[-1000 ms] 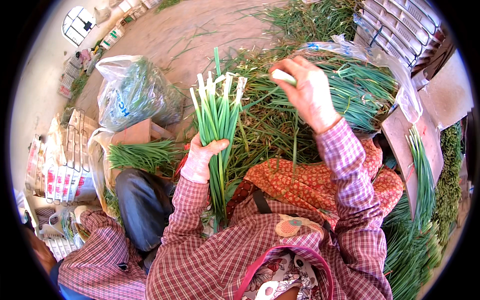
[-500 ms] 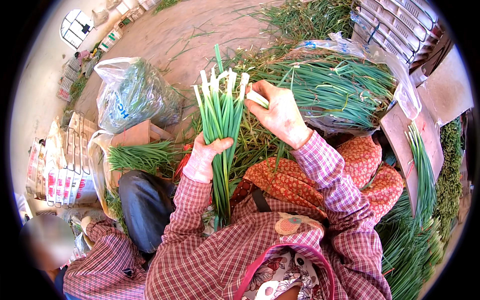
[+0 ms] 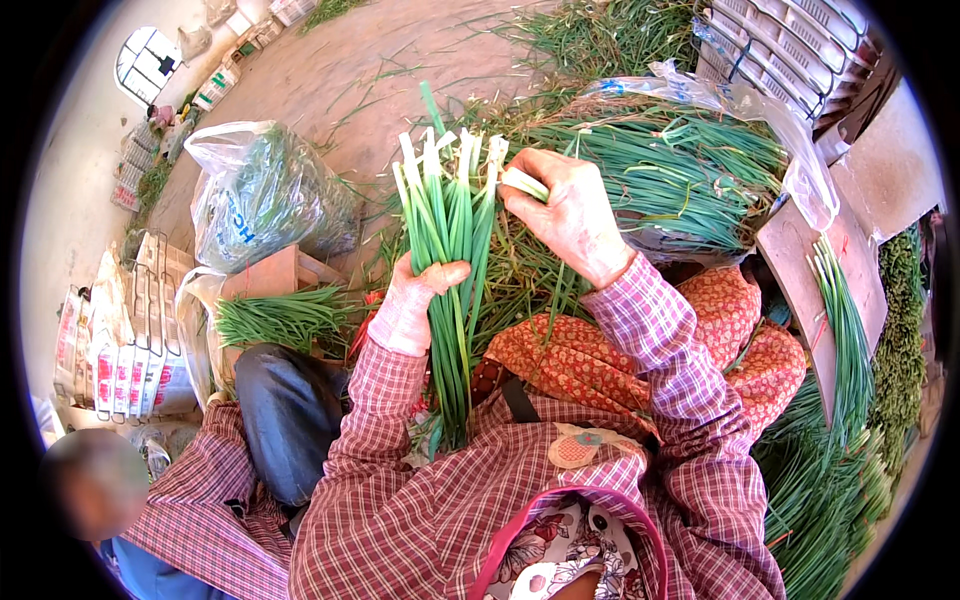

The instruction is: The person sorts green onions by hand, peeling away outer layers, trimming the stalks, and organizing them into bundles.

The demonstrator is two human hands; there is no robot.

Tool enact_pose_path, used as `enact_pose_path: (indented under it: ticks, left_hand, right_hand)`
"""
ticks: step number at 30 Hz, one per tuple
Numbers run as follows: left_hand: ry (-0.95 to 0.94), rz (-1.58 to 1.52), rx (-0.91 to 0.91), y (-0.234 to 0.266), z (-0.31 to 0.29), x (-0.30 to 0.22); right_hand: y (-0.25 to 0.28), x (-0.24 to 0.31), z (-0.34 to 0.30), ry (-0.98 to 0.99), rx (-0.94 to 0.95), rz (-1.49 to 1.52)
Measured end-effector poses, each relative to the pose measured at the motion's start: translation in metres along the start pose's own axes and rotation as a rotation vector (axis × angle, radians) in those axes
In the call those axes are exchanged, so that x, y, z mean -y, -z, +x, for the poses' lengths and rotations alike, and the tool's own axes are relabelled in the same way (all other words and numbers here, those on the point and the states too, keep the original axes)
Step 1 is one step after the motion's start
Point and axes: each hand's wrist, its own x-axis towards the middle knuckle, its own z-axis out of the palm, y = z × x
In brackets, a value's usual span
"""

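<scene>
My left hand point(image 3: 412, 305) is wrapped around the middle of a bunch of garlic chives point(image 3: 452, 235). The white stem ends point up and away from me, and the green leaves hang down toward my lap. Just right of those white ends is my right hand point(image 3: 565, 210), with thumb and fingers pinched together. Between them sits a short pale stem piece point(image 3: 526, 184); whether it is joined to a longer stalk is hidden by the fingers.
A clear bag point(image 3: 270, 195) of greens stands left, near a small chive pile point(image 3: 280, 318). At right, an opened bag of chives point(image 3: 670, 180) lies before stacked white crates point(image 3: 780, 50). More chives point(image 3: 845, 330) rest on a board point(image 3: 800, 270). A co-worker point(image 3: 215, 490) sits at lower left.
My right hand has shifted slightly right and down with the pale piece, away from the bunch. The white ends have spread a little. The co-worker at lower left has moved.
</scene>
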Motion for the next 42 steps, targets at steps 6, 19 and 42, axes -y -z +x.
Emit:
enact_pose_path:
  ticks: [6, 19, 42]
  left_hand:
    - [0.079, 0.02, -0.01, -0.002, -0.007, -0.002]
    - [-0.021, -0.147, -0.14, -0.006, -0.004, -0.003]
    - [-0.186, -0.208, -0.324, 0.029, 0.047, -0.013]
  right_hand:
    - [0.018, -0.022, 0.01, 0.104, -0.063, -0.285]
    - [0.033, -0.02, 0.007, -0.025, -0.03, -0.197]
    - [0.095, -0.052, 0.009, -0.283, -0.457, 0.06]
